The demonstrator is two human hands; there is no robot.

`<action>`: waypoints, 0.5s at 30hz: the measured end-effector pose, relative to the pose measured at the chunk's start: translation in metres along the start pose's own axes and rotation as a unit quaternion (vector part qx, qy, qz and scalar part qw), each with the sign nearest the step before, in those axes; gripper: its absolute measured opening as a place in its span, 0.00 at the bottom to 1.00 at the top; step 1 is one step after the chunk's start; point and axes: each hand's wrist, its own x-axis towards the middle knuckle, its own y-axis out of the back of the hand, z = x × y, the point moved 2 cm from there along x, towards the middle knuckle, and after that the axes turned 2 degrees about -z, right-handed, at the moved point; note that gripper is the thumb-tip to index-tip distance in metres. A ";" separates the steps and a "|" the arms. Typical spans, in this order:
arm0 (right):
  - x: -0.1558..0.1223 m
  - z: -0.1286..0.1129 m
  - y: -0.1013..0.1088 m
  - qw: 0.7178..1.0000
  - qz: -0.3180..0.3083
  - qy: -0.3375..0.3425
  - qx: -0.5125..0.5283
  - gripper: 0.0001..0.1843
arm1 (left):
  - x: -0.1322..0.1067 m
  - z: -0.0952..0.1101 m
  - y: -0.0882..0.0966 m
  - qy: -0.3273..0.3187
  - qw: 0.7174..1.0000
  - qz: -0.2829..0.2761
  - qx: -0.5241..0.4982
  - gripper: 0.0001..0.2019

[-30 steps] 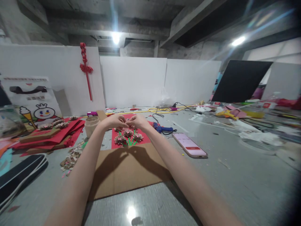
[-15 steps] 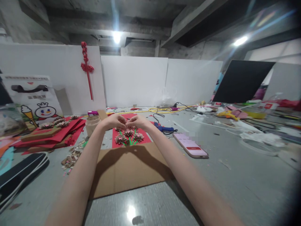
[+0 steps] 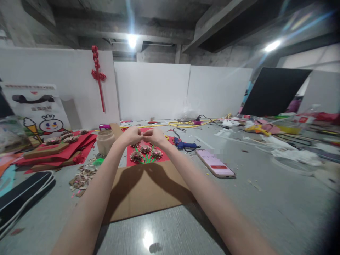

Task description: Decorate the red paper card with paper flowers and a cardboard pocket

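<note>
My left hand and my right hand meet with pinched fingertips above a red paper sheet. Whatever lies between the fingertips is too small to make out. Below them, brown paper flowers with pink centres and green stems are on the red sheet. A brown cardboard sheet lies nearer to me, with shadows of my arms across it. Right of my right hand rests a blue glue gun.
A phone lies at the right. Left are a jar, a pile of paper scraps, stacked red sheets with flowers, and a black case. Yellow and black cords run along the back.
My fingertips have drawn closer into a pinch, and the hands have shifted slightly up and apart, so more of the flowers shows below them.
</note>
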 end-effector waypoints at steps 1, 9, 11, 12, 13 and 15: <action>0.000 0.000 -0.002 1.000 0.005 0.008 -0.017 0.11 | 0.000 0.001 0.000 0.004 1.000 -0.001 0.027 0.11; -0.003 -0.009 -0.006 0.989 0.026 0.035 -0.141 0.11 | 0.003 0.003 -0.002 0.004 0.980 0.004 0.199 0.10; -0.003 -0.008 -0.008 0.987 0.034 0.034 -0.151 0.10 | 0.003 0.002 -0.003 0.005 0.979 -0.008 0.203 0.11; -0.002 -0.007 -0.009 0.986 0.036 0.036 -0.156 0.10 | 0.004 0.002 -0.004 0.007 0.978 -0.011 0.206 0.11; -0.001 -0.006 -0.010 0.985 0.040 0.038 -0.162 0.10 | 0.004 0.003 -0.005 0.009 0.977 -0.010 0.211 0.12; -0.001 -0.004 -0.012 0.981 0.057 0.045 -0.178 0.10 | 0.003 0.005 -0.008 0.012 0.974 0.003 0.228 0.14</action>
